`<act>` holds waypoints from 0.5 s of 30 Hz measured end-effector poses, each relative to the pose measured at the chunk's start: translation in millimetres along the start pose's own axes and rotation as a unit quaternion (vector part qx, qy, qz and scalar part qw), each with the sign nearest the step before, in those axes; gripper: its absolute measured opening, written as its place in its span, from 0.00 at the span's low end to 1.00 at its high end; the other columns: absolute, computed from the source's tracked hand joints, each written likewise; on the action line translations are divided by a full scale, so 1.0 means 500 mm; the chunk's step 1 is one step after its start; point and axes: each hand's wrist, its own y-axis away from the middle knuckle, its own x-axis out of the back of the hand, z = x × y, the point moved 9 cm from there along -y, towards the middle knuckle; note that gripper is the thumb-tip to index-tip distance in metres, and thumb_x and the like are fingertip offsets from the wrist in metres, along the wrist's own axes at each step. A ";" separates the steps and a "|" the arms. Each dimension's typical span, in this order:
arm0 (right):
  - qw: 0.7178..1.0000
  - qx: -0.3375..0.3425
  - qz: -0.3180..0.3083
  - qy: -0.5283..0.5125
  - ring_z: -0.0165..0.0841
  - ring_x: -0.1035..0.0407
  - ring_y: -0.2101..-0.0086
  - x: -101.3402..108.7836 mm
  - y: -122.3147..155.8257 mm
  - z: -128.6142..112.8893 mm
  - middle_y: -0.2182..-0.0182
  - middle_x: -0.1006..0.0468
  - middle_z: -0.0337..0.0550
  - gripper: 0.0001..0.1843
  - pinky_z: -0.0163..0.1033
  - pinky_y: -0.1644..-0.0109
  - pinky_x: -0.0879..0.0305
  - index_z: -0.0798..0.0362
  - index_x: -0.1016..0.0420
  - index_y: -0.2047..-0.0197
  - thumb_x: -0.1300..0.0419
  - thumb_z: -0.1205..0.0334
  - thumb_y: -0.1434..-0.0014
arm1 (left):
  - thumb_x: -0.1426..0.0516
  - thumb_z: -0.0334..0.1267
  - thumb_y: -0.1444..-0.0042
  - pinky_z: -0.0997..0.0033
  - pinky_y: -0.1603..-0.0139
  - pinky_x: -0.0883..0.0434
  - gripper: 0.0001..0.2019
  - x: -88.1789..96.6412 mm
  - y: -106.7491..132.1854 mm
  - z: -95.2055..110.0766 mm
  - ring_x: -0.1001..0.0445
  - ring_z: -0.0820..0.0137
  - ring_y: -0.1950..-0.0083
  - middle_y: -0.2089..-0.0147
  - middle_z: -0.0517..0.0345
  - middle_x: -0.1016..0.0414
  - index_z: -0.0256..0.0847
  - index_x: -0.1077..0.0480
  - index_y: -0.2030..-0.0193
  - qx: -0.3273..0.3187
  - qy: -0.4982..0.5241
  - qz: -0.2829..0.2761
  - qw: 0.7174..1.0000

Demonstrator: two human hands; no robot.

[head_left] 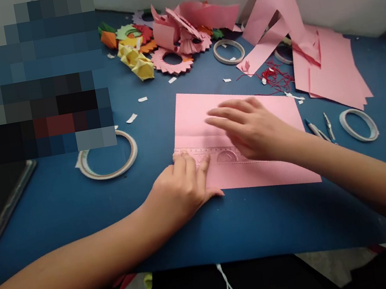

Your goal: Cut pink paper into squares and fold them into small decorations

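A sheet of pink paper [194, 109] lies flat on the blue table, with a faint crease running across it. On the sheet is a clear plastic ruler [227, 157] with cut-out shapes. My left hand [180, 181] holds the ruler down near its left end, fingertips on it and thumb at the paper's lower edge. Over the ruler's right part is my right hand [249, 125], its fingers stretched out to the left and slightly blurred. I see nothing in it; its thumb is hidden. That hand and forearm cover the ruler's right end.
Tape rolls stand around the sheet: one left [133, 149], one right [359, 125], one behind [229, 52]. A compass [316, 129] lies right of the paper. Behind are pink sheets [335, 66], red thread [275, 76] and folded paper pieces [173, 61]. White scraps are scattered about.
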 end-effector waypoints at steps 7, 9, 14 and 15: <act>0.980 0.175 -0.075 0.059 0.43 0.41 0.43 -0.060 -0.177 -0.102 0.48 0.27 0.48 0.22 0.57 0.40 0.53 0.56 0.34 0.44 0.53 0.73 0.40 | 0.53 0.60 0.39 0.66 0.66 0.30 0.35 -0.003 -0.002 0.000 0.23 0.55 0.62 0.66 0.35 0.23 0.23 0.25 0.54 0.023 -0.024 0.008 0.999; 0.975 0.190 -0.075 0.083 0.41 0.38 0.50 -0.055 -0.188 -0.112 0.58 0.24 0.47 0.17 0.56 0.41 0.52 0.56 0.30 0.51 0.51 0.72 0.42 | 0.52 0.60 0.39 0.64 0.64 0.30 0.35 -0.005 -0.002 0.000 0.23 0.54 0.62 0.65 0.32 0.23 0.21 0.26 0.55 0.027 -0.014 0.007 1.000; 0.971 0.197 -0.082 0.105 0.40 0.40 0.58 -0.035 -0.190 -0.124 0.69 0.29 0.45 0.08 0.51 0.49 0.46 0.54 0.30 0.68 0.48 0.72 0.47 | 0.56 0.59 0.37 0.62 0.63 0.29 0.36 -0.002 0.001 -0.001 0.22 0.51 0.60 0.61 0.24 0.23 0.19 0.27 0.56 0.033 -0.017 0.028 0.999; 0.971 0.198 -0.085 0.103 0.40 0.40 0.58 -0.033 -0.193 -0.125 0.67 0.30 0.46 0.08 0.51 0.50 0.46 0.54 0.30 0.69 0.48 0.72 0.47 | 0.56 0.59 0.37 0.62 0.63 0.29 0.36 -0.002 0.001 -0.001 0.22 0.50 0.60 0.62 0.25 0.23 0.19 0.26 0.56 0.033 -0.021 0.029 0.999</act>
